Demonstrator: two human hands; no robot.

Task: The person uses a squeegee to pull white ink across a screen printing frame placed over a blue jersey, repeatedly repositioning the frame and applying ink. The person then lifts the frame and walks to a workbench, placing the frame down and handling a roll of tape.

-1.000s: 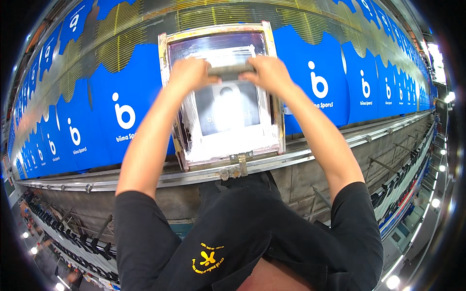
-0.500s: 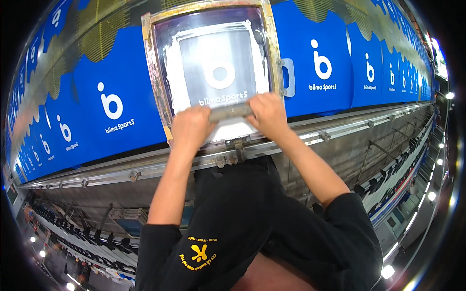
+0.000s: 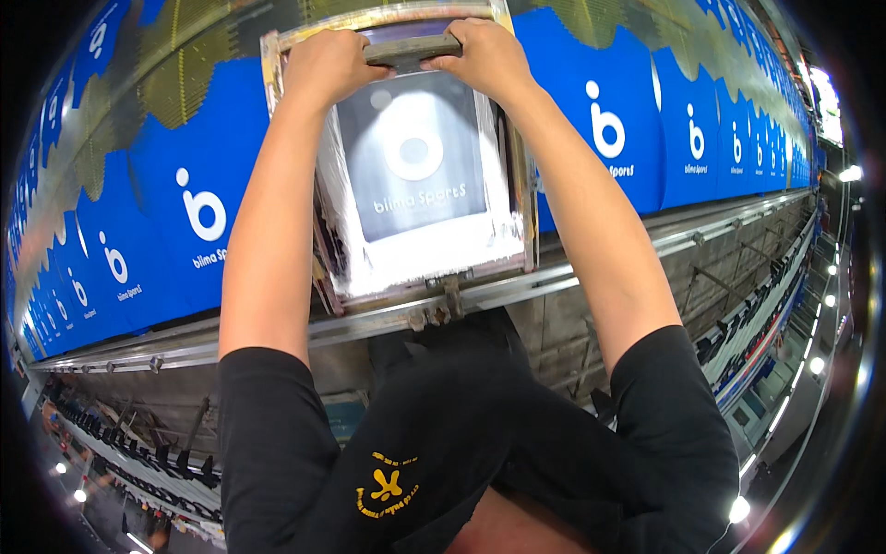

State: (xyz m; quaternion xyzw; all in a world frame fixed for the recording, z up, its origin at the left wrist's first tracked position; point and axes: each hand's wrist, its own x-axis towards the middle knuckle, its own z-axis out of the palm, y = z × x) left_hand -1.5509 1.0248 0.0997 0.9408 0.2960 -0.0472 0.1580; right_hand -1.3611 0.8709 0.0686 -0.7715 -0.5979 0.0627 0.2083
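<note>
A screen printing frame (image 3: 388, 18) lies in front of me, its far rail just beyond my hands. Gripped across its far end is a squeegee (image 3: 413, 46) with a grey handle. My left hand (image 3: 328, 66) is wrapped round the left end of that handle, and my right hand (image 3: 484, 60) closes on the right end. Below the squeegee, the stencil mesh (image 3: 420, 220) shows a rounded letter-like shape and a line of lettering. White ink (image 3: 406, 263) is thickest along the mesh's near edge. The squeegee's blade edge is mostly hidden.
Blue fabric pieces (image 3: 637, 129) with white printed marks line the long table on both sides. A metal rail (image 3: 572, 275) runs along the table's near edge, with a bracket (image 3: 452, 300) at the frame. Racks with black clips (image 3: 738, 319) stand at the right behind me.
Both hands have carried the squeegee from the near end of the frame to its far end, arms now stretched out. White ink covers more of the near end.
</note>
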